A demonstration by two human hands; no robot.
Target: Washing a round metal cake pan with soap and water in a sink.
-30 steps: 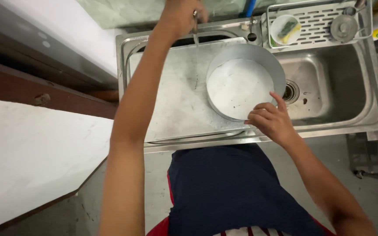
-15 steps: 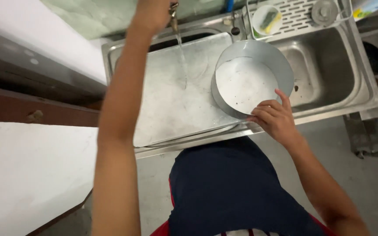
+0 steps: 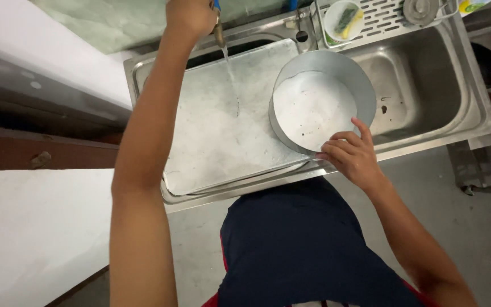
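The only view comes from a camera on the person's head, looking steeply down and slightly forward from close above onto the steel sink (image 3: 427,91), with its front edge crossing the middle and the floor below.

hands (image 3: 354,159) gripping round pan (image 3: 320,102), tap (image 3: 218,28) running

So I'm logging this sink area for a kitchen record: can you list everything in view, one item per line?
Sink: one, steel, top right.
Flat tray: one, grey metal, lying across the sink's left side.
Round pan: one, silver, right of the tray.
Tap: one, brass-coloured, running water onto the tray.
Small cup: one, white, on the slotted rack behind.
Counter: one, white, lower left.
Left hand: at the tap.
Right hand: gripping the pan's near rim.
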